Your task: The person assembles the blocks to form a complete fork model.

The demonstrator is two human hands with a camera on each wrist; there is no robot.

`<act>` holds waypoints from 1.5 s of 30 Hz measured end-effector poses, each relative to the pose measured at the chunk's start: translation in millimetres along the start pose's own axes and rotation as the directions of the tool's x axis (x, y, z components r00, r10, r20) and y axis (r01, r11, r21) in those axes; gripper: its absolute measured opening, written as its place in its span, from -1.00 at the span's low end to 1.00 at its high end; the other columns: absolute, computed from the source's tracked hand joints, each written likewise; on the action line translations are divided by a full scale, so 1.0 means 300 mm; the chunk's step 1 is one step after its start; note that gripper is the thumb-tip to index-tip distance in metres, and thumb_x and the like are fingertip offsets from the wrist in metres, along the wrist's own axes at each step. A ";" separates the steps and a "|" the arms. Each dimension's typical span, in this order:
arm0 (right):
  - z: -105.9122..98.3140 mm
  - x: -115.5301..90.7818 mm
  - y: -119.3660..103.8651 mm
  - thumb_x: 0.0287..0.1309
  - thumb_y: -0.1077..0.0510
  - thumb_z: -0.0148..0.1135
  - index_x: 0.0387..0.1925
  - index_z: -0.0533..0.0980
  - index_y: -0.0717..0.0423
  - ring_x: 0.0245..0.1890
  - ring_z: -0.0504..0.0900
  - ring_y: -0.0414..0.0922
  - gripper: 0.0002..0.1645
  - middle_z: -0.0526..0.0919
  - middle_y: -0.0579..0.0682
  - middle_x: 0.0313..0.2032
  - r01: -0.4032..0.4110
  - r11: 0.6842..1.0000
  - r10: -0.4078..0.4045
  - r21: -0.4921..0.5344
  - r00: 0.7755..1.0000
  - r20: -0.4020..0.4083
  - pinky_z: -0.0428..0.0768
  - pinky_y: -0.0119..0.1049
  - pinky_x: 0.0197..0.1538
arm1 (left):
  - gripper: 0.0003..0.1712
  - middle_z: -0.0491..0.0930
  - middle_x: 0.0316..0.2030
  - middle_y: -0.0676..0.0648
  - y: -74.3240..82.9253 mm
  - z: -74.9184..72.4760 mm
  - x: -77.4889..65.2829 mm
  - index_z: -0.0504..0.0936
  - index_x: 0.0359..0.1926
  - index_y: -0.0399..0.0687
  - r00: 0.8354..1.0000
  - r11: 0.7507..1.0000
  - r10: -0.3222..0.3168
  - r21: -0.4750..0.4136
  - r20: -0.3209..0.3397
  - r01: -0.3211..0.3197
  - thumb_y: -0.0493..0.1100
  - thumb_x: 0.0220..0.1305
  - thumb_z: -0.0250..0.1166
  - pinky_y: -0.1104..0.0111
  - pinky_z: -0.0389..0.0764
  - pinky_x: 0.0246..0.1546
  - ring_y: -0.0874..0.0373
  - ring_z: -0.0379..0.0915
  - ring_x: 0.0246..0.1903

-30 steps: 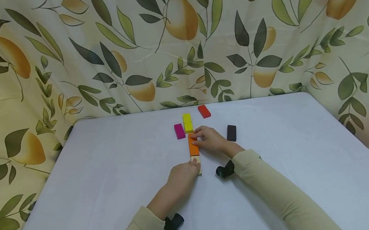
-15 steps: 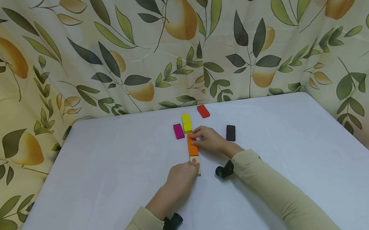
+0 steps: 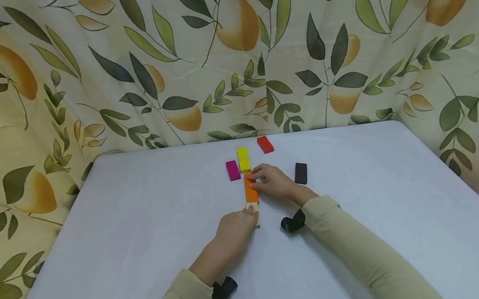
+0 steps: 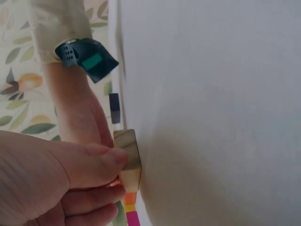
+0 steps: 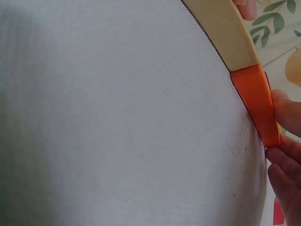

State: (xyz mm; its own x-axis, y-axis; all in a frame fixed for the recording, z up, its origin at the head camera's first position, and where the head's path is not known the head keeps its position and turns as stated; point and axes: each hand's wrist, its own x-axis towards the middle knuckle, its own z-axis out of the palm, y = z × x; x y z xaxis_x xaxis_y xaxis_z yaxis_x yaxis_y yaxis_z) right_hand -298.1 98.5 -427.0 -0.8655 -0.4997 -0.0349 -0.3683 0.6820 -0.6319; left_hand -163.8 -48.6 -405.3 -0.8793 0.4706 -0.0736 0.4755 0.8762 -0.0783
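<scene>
My left hand [image 3: 234,229] pinches a plain wooden block [image 4: 131,165] between thumb and fingers, near the middle of the white table. End to end with it, on the far side, lies an orange block [image 5: 256,103]. The thumb and fingertips of my right hand [image 3: 273,181] hold that orange block at its far part. In the right wrist view the two blocks meet at their ends. Just beyond the orange block lie two yellow pieces [image 3: 243,159] in the same line. Left of these is a magenta block [image 3: 233,171].
A red block [image 3: 265,144] lies tilted near the table's back edge. To the right of my right hand lies a black block [image 3: 300,173]. A cloth printed with fruit and leaves [image 3: 235,22] hangs behind the white table [image 3: 117,228].
The plain wooden block has shifted very slightly left against the orange block's end. Both hands keep their hold, and the other blocks stay in place.
</scene>
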 end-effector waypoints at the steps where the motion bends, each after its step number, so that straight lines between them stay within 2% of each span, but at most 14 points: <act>1: 0.000 -0.001 0.001 0.12 0.12 0.26 0.04 0.54 0.10 0.05 0.37 -0.02 -0.58 0.47 0.05 -0.01 0.000 1.000 0.000 -0.002 1.000 0.000 0.35 -0.12 0.17 | -0.49 0.47 0.11 -0.02 -0.001 0.000 0.001 0.48 0.19 0.01 1.000 1.000 -0.001 0.006 -0.001 0.001 -0.18 0.18 0.27 0.38 0.57 -0.21 0.11 0.53 -0.10; 6: -0.003 -0.002 0.005 0.11 0.13 0.27 0.03 0.55 0.10 0.05 0.37 -0.02 -0.59 0.48 0.04 -0.02 0.000 1.000 0.000 -0.005 1.000 -0.010 0.35 -0.11 0.17 | -0.49 0.46 0.12 -0.02 0.002 -0.005 0.001 0.47 0.19 0.01 1.000 1.000 0.008 0.016 -0.004 -0.008 -0.18 0.18 0.27 0.40 0.58 -0.24 0.11 0.53 -0.11; 12: 0.002 0.002 0.000 0.12 0.12 0.27 0.04 0.55 0.11 0.06 0.37 -0.01 -0.59 0.47 0.06 0.00 -0.007 1.000 0.007 0.002 1.000 -0.001 0.36 -0.11 0.16 | -0.49 0.45 0.13 -0.01 0.008 -0.005 0.000 0.46 0.20 0.02 0.999 0.999 -0.017 0.036 0.030 0.016 -0.18 0.20 0.25 0.40 0.58 -0.25 0.11 0.54 -0.12; 18: 0.004 0.006 -0.001 0.11 0.13 0.27 0.04 0.54 0.10 0.07 0.36 -0.01 -0.58 0.46 0.06 0.00 -0.028 1.000 0.028 0.009 1.000 -0.005 0.38 -0.10 0.15 | -0.47 0.44 0.14 0.00 0.008 -0.005 0.005 0.45 0.21 0.04 0.999 0.999 -0.012 0.041 0.045 0.011 -0.17 0.19 0.27 0.41 0.58 -0.27 0.12 0.55 -0.15; 23: 0.005 0.007 0.003 0.12 0.13 0.27 0.03 0.55 0.12 0.06 0.37 0.00 -0.59 0.47 0.06 -0.01 -0.018 1.000 0.018 0.009 1.000 -0.011 0.37 -0.11 0.16 | -0.47 0.44 0.13 0.01 0.012 -0.003 0.009 0.46 0.20 0.04 0.999 0.999 0.005 0.040 0.036 -0.007 -0.19 0.18 0.28 0.40 0.57 -0.23 0.15 0.51 -0.07; 25: 0.006 0.005 0.005 0.12 0.13 0.26 0.03 0.55 0.14 0.05 0.37 0.01 -0.59 0.47 0.07 -0.01 0.005 1.000 -0.005 0.001 1.000 -0.015 0.35 -0.11 0.17 | -0.48 0.46 0.11 0.01 0.014 0.002 0.011 0.48 0.19 0.04 1.000 0.999 0.005 0.047 0.018 -0.006 -0.20 0.17 0.29 0.41 0.58 -0.26 0.16 0.53 -0.12; 30: 0.006 0.000 0.007 0.12 0.11 0.26 0.02 0.55 0.15 0.04 0.38 0.01 -0.59 0.48 0.08 -0.02 0.041 0.999 -0.041 -0.007 0.999 -0.024 0.34 -0.11 0.17 | -0.53 0.53 0.04 -0.01 0.021 0.006 0.013 0.53 0.13 0.03 1.000 0.998 -0.003 0.066 -0.027 0.005 -0.22 0.15 0.30 0.44 0.58 -0.45 0.15 0.57 -0.37; 37: 0.007 0.003 0.009 0.11 0.10 0.27 0.03 0.56 0.09 0.04 0.37 -0.03 -0.59 0.47 0.04 -0.01 -0.008 1.000 0.009 0.016 1.000 -0.018 0.37 -0.13 0.15 | -0.51 0.51 0.07 0.01 0.018 -0.003 0.013 0.50 0.16 0.05 1.000 0.994 0.009 0.108 -0.006 -0.008 -0.19 0.17 0.29 0.47 0.56 -0.47 0.17 0.56 -0.38; 42: 0.002 0.008 0.006 0.11 0.10 0.27 0.03 0.56 0.10 0.04 0.37 -0.02 -0.59 0.48 0.04 -0.02 0.005 1.000 -0.005 0.012 1.000 0.002 0.37 -0.13 0.16 | -0.52 0.53 0.04 0.01 0.015 -0.015 0.009 0.52 0.15 0.05 1.000 0.995 0.010 0.102 -0.007 -0.009 -0.18 0.16 0.30 0.47 0.56 -0.50 0.18 0.56 -0.43; 45: -0.008 0.014 0.000 0.11 0.12 0.28 0.01 0.56 0.13 0.02 0.39 0.00 -0.60 0.48 0.06 -0.03 0.031 1.000 -0.031 -0.007 0.999 0.014 0.36 -0.11 0.16 | -0.58 0.59 -0.05 -0.01 0.008 -0.022 0.009 0.59 0.06 -0.01 0.999 0.996 0.016 0.084 -0.039 -0.012 -0.18 0.13 0.33 0.45 0.55 -0.54 0.17 0.53 -0.50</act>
State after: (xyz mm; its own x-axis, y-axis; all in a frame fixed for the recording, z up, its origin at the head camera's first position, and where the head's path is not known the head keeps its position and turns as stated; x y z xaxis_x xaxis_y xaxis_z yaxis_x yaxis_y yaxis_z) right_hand -302.5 97.5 -425.3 -0.8492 -0.5275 -0.0260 -0.3970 0.6700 -0.6273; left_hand -165.3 -44.5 -399.0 -0.8721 0.4880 -0.0364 0.4870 0.8585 -0.1606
